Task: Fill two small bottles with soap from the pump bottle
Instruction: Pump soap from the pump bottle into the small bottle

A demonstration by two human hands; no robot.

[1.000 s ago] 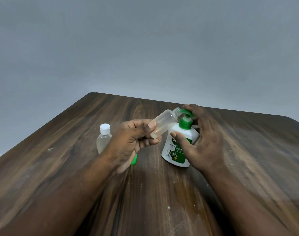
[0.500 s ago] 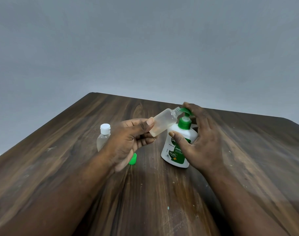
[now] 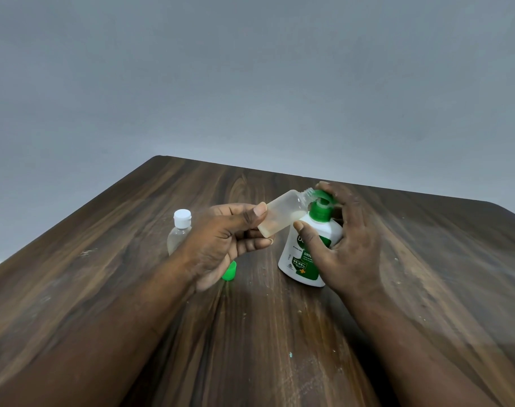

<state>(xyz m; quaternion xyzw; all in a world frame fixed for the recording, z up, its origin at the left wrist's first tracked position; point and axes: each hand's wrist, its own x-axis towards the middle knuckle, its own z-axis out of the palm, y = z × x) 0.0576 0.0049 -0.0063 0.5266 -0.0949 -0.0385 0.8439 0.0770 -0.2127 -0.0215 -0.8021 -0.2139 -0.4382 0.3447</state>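
A white pump bottle with a green label and green pump head stands on the wooden table. My right hand wraps it, thumb on the front and fingers over the pump head. My left hand pinches a small open translucent bottle, tilted with its neck at the pump spout; a little pale liquid lies inside. A second small clear bottle with a white cap stands upright to the left, partly behind my left hand. A green cap lies on the table below that hand.
The table's far edge runs just behind the bottles, with a plain grey wall beyond. Small specks dot the wood near me.
The small bottle and both hands have barely shifted; the bottle's neck stays at the pump spout and my right fingers stay on the pump head.
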